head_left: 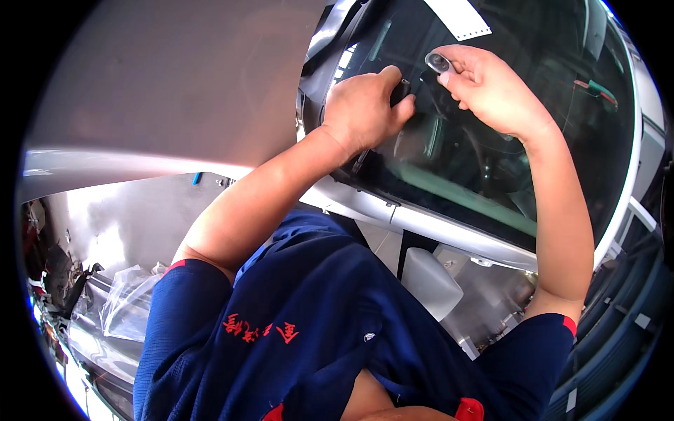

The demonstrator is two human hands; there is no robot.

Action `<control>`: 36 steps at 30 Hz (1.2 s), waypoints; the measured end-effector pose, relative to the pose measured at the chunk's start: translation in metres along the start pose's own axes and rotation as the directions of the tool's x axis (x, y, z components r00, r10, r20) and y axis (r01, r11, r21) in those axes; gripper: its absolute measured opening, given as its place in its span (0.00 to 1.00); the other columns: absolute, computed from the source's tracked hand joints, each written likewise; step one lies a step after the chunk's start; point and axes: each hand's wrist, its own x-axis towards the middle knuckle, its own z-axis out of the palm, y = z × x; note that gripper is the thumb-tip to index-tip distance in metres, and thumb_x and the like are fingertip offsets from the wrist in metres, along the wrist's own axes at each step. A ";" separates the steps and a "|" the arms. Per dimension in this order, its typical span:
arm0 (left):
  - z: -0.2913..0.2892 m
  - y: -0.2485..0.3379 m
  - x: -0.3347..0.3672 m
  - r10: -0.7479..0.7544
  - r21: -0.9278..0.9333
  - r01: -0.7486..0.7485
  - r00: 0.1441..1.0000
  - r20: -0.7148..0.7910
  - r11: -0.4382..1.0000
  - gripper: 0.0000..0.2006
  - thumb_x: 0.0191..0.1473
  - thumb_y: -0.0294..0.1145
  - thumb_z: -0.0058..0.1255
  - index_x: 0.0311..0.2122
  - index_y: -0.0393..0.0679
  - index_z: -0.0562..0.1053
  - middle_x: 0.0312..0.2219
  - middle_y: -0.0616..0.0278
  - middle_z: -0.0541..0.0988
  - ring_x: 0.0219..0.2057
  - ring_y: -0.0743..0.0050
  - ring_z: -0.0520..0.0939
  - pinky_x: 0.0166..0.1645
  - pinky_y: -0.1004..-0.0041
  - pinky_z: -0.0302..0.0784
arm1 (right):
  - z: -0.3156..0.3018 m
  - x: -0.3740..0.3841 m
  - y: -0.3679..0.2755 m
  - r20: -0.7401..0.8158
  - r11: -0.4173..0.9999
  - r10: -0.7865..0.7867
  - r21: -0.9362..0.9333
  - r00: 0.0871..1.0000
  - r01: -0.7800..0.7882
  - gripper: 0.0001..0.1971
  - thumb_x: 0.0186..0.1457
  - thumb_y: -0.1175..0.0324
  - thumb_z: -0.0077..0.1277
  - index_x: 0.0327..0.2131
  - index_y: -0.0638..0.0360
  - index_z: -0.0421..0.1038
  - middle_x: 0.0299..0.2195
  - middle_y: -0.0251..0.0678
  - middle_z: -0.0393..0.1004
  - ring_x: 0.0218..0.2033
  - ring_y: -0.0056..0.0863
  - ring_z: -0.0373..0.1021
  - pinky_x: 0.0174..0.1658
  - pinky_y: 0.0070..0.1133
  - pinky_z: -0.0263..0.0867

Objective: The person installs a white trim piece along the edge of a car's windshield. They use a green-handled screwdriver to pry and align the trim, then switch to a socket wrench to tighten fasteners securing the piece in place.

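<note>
Both my arms reach over the car's dark windshield (519,189). My left hand (365,105) is closed round a small black object (401,91) near the windshield's lower edge. Most of that object is hidden in my fist, so its kind does not show. To its right, my right hand (484,84) pinches a small round piece (438,62) with a clear or silvery rim and a dark middle. The piece is held between thumb and forefinger, tilted, just over the glass. A gap separates the two hands.
A grey hood panel (168,77) stands at the left. White paper (460,19) lies at the glass's top. A green and red item (597,92) shows at the right. Below are a side mirror (430,282), the car's pale side (449,231) and clear plastic sheeting (130,302).
</note>
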 end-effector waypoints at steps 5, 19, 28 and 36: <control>-0.002 0.001 -0.002 -0.004 -0.046 0.004 1.000 0.006 0.999 0.17 0.58 0.48 0.61 0.37 0.43 0.72 0.26 0.48 0.83 0.33 0.39 0.85 0.39 0.49 0.79 | 0.005 0.009 -0.013 -0.031 0.952 -0.084 -0.298 0.996 0.071 0.16 0.59 0.73 0.58 0.51 0.62 0.78 0.43 0.50 0.83 0.47 0.49 0.79 0.52 0.36 0.74; 0.002 -0.002 -0.002 -0.002 -0.126 -0.003 0.999 -0.036 0.992 0.17 0.58 0.47 0.60 0.36 0.43 0.73 0.25 0.51 0.82 0.32 0.41 0.84 0.37 0.49 0.78 | 0.040 0.017 -0.028 -0.092 0.766 -0.211 -0.634 0.973 0.106 0.12 0.51 0.79 0.58 0.41 0.64 0.77 0.41 0.46 0.80 0.46 0.49 0.78 0.50 0.38 0.76; 0.002 -0.003 -0.002 -0.010 -0.102 0.007 1.000 -0.030 0.995 0.18 0.58 0.49 0.60 0.36 0.44 0.73 0.27 0.50 0.82 0.33 0.40 0.84 0.38 0.47 0.78 | 0.032 0.025 -0.040 0.071 0.774 -0.090 -0.623 0.993 0.115 0.09 0.53 0.75 0.58 0.38 0.68 0.77 0.37 0.53 0.80 0.44 0.53 0.78 0.48 0.39 0.74; 0.002 -0.001 -0.002 0.026 -0.087 -0.026 1.000 0.006 0.996 0.17 0.60 0.50 0.57 0.43 0.47 0.76 0.30 0.55 0.85 0.36 0.46 0.87 0.41 0.51 0.82 | 0.007 0.081 -0.099 0.444 0.843 0.518 -0.410 0.731 -0.348 0.09 0.51 0.79 0.45 0.27 0.74 0.76 0.22 0.42 0.77 0.19 0.28 0.73 0.22 0.26 0.70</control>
